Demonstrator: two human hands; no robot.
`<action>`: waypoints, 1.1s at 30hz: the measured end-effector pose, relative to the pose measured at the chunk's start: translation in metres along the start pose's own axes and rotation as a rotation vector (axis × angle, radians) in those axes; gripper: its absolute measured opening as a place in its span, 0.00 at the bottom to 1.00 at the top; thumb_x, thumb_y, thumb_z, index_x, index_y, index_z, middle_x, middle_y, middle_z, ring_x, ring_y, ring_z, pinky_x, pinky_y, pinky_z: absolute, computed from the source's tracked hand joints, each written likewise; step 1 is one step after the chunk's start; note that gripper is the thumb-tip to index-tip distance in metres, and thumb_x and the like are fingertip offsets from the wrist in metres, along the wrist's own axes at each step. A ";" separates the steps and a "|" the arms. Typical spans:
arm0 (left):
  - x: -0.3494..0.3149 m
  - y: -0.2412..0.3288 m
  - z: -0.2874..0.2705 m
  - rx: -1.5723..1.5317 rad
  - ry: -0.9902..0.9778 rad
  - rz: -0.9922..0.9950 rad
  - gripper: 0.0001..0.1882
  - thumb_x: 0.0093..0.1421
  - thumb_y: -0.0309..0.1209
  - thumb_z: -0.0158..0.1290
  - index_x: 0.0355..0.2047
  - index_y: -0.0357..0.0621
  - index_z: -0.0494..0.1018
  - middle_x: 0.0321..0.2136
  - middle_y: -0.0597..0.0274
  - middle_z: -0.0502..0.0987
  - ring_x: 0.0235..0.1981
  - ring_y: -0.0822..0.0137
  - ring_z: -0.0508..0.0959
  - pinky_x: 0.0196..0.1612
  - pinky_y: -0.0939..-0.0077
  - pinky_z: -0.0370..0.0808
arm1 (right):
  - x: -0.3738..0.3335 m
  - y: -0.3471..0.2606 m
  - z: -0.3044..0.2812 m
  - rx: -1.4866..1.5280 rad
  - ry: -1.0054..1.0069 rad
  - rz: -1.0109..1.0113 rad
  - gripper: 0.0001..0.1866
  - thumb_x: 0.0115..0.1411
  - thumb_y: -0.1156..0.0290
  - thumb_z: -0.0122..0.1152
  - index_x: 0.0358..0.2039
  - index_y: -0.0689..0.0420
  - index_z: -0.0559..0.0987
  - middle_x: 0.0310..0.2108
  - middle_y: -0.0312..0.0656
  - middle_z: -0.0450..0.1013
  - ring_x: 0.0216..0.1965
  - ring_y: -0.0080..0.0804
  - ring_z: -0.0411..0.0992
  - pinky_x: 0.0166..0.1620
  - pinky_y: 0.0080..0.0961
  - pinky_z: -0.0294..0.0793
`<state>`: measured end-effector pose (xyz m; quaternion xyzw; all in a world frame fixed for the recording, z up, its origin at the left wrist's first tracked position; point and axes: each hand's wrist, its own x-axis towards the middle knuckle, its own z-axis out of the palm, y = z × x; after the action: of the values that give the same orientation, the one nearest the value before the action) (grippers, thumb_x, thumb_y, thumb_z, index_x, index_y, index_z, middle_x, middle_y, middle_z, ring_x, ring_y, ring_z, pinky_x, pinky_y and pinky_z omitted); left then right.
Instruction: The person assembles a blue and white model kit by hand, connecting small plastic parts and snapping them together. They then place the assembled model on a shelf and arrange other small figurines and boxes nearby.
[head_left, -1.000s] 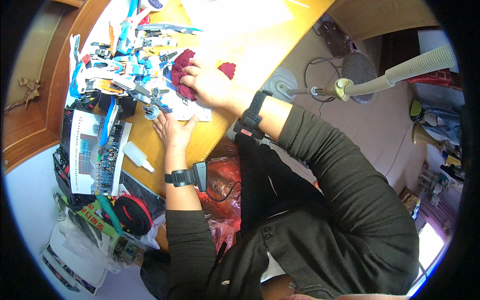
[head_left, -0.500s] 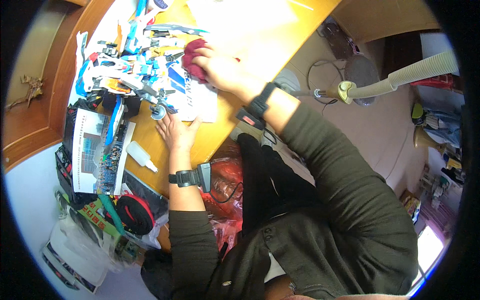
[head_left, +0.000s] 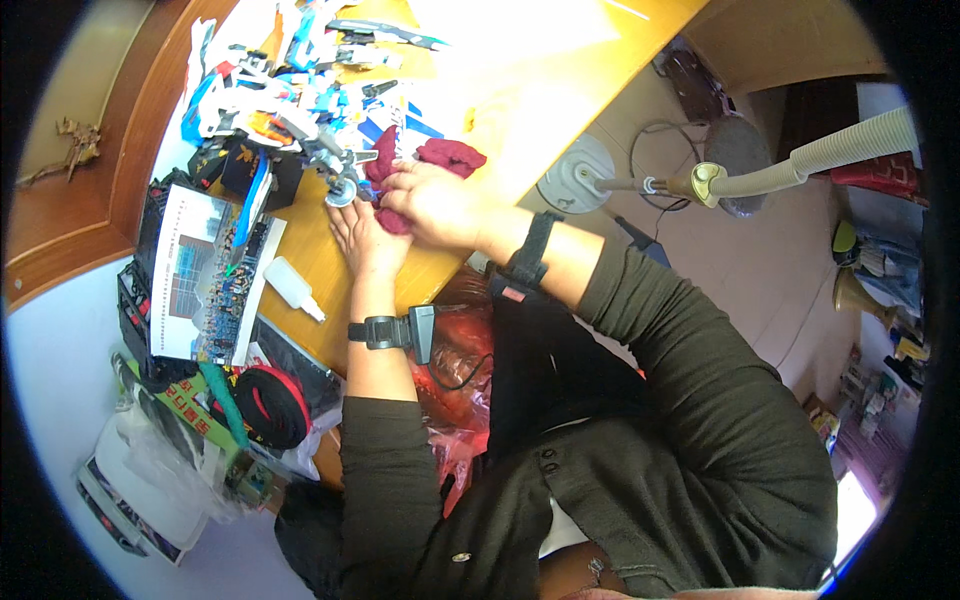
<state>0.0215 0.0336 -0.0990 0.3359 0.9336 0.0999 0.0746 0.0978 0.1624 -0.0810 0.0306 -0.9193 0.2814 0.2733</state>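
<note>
A dark red cloth (head_left: 455, 157) lies bunched on a white sheet with blue print (head_left: 402, 108). My right hand (head_left: 432, 205) presses on it with fingers curled over the fabric, folds sticking out on both sides. Close by on the left, my left hand (head_left: 370, 240) lies flat, fingers stretched out, at the sheet's near edge. Its fingertips are next to the round base of a small stand (head_left: 342, 190). Beyond it stands a crowded group of blue, white and orange toy robot models (head_left: 290, 110). Glare washes out the sheet's far part.
A white squeeze bottle (head_left: 293, 288) lies on the wooden table (head_left: 325, 265). Left of it leans a calendar with a group photo (head_left: 212, 280). A ribbed hose (head_left: 850, 145) reaches in from the right. A red plastic bag (head_left: 460, 335) is below the table edge.
My right hand has drawn the cloth nearer, down the sheet toward my left hand, and the cloth has spread out. My left hand stays flat by the stand. The view has shifted slightly.
</note>
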 end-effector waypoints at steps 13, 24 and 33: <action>0.000 -0.013 0.001 -0.195 -0.027 -0.016 0.63 0.35 0.41 0.67 0.61 0.33 0.36 0.61 0.37 0.44 0.64 0.45 0.42 0.65 0.60 0.40 | -0.018 0.000 -0.008 0.129 -0.205 -0.019 0.18 0.39 0.75 0.59 0.36 0.59 0.76 0.43 0.46 0.70 0.50 0.47 0.64 0.54 0.35 0.63; -0.003 -0.014 -0.002 -0.211 0.008 0.030 0.60 0.37 0.42 0.65 0.61 0.32 0.37 0.61 0.39 0.46 0.63 0.46 0.44 0.64 0.61 0.41 | 0.003 -0.007 -0.010 0.050 -0.403 0.098 0.13 0.40 0.74 0.57 0.30 0.58 0.77 0.34 0.48 0.71 0.39 0.44 0.70 0.44 0.33 0.69; -0.005 -0.037 -0.003 -1.198 0.090 -0.057 0.58 0.42 0.17 0.58 0.63 0.48 0.28 0.63 0.42 0.35 0.64 0.49 0.44 0.63 0.61 0.49 | 0.021 -0.007 0.021 0.090 -0.059 0.174 0.13 0.40 0.74 0.58 0.30 0.62 0.76 0.34 0.50 0.71 0.39 0.47 0.68 0.44 0.33 0.69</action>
<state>0.0018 0.0022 -0.1041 0.2056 0.7257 0.6207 0.2141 0.0713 0.1470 -0.0816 -0.0288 -0.9126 0.3441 0.2188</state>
